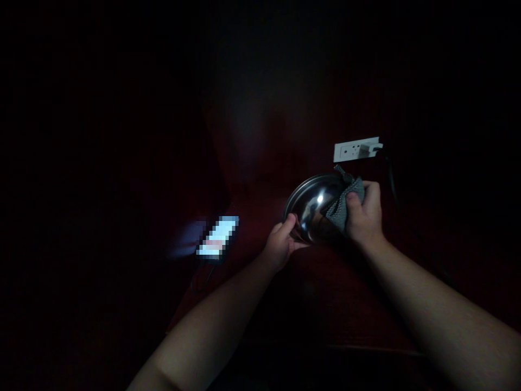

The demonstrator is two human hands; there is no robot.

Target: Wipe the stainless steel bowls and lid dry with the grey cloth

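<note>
Forearms (214, 320) nearest me; left grip (280, 243) clamps, seemingly steadying, a silvery round metal bowl (311, 206); right grip (367, 217) clamps grey textured cloth (341, 212).

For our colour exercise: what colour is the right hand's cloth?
The cloth looks grey in the dim head view.

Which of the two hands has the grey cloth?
The right hand: it holds the grey cloth against the metal bowl, while the left hand grips the bowl without any cloth.
</note>
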